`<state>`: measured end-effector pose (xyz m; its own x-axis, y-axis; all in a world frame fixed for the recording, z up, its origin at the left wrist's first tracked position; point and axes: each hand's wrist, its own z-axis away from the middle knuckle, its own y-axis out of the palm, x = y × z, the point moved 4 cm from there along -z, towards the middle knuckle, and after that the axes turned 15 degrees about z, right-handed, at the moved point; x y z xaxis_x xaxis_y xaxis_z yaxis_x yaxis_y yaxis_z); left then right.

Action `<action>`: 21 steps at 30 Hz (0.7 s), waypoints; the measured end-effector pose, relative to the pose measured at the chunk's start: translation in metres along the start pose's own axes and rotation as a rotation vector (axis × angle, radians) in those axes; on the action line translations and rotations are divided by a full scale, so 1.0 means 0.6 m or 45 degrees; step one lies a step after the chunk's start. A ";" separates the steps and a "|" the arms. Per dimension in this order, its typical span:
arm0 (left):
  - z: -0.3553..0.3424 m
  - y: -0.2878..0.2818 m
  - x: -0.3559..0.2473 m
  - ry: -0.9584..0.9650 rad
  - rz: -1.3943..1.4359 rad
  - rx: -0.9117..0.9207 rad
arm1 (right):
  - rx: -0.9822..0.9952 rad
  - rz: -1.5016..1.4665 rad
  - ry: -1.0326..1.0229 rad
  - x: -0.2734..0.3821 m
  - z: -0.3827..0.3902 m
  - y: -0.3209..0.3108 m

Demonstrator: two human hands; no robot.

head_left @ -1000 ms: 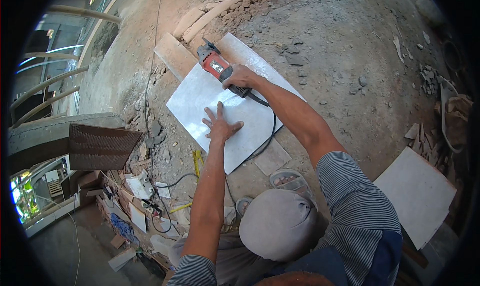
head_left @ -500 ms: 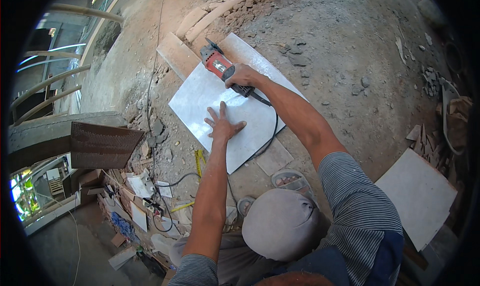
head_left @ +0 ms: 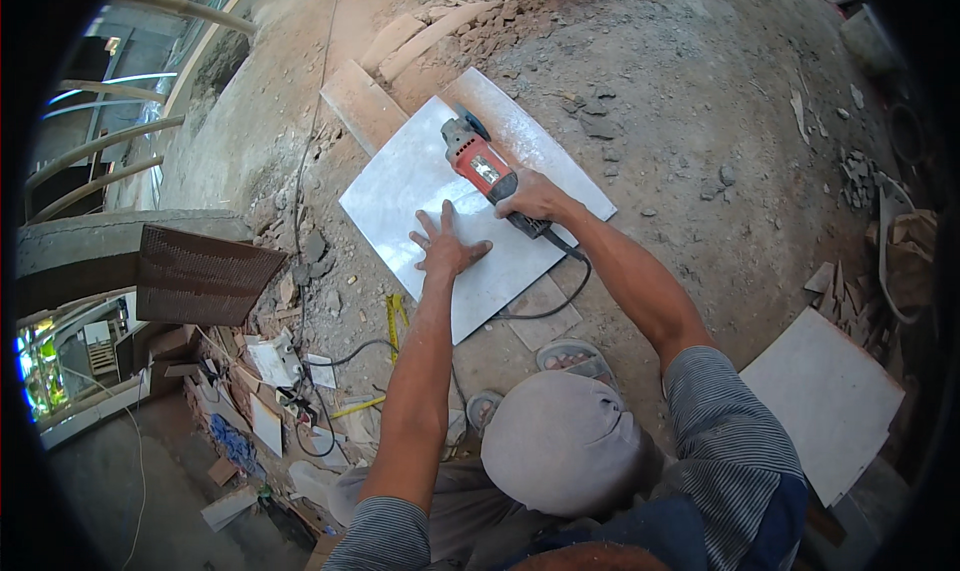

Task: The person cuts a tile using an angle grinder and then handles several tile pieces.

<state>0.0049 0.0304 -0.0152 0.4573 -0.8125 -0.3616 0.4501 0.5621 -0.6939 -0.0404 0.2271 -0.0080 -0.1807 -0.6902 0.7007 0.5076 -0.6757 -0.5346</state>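
A large pale tile [head_left: 405, 196] lies on the ground in front of me, with a glossy sheen. My left hand [head_left: 446, 247] rests flat on it, fingers spread. In my right hand [head_left: 535, 196] is a red and black angle grinder [head_left: 485, 168], gripped round its rear body. Its dark disc [head_left: 474, 122] points away from me over the tile's far right part. Dust covers the strip beyond the disc. The grinder's black cable [head_left: 585, 283] loops down past the tile's near right edge. Whether the disc touches the tile I cannot tell.
Tile offcuts [head_left: 362, 106] and rubble lie beyond the tile. On the left are a brown textured tile [head_left: 205, 274], a yellow folding rule [head_left: 394, 323] and a white power outlet box [head_left: 275, 359]. Another large pale tile [head_left: 825, 401] lies at the right.
My right hand has brought the grinder to the right and nearer to me, from the far edge onto the tile. The cable has shifted right. My left hand stays in place.
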 end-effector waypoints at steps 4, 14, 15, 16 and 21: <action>-0.004 -0.006 0.009 0.018 -0.001 -0.031 | -0.049 0.049 0.003 -0.022 0.088 0.009; -0.003 -0.001 0.007 0.016 0.009 -0.007 | 0.049 -0.011 0.041 0.003 0.028 -0.004; -0.002 -0.001 0.004 0.015 0.017 -0.002 | 0.047 -0.010 0.040 0.010 0.010 -0.009; -0.001 -0.001 0.001 0.016 0.018 -0.004 | 0.064 0.009 0.039 0.017 -0.008 -0.013; 0.004 -0.005 0.002 -0.031 0.021 0.029 | -0.061 -0.008 -0.048 0.051 -0.088 -0.016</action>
<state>0.0057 0.0282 -0.0118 0.4831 -0.7992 -0.3577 0.4595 0.5791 -0.6734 -0.0954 0.1985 -0.0064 -0.1511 -0.6763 0.7210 0.4657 -0.6920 -0.5515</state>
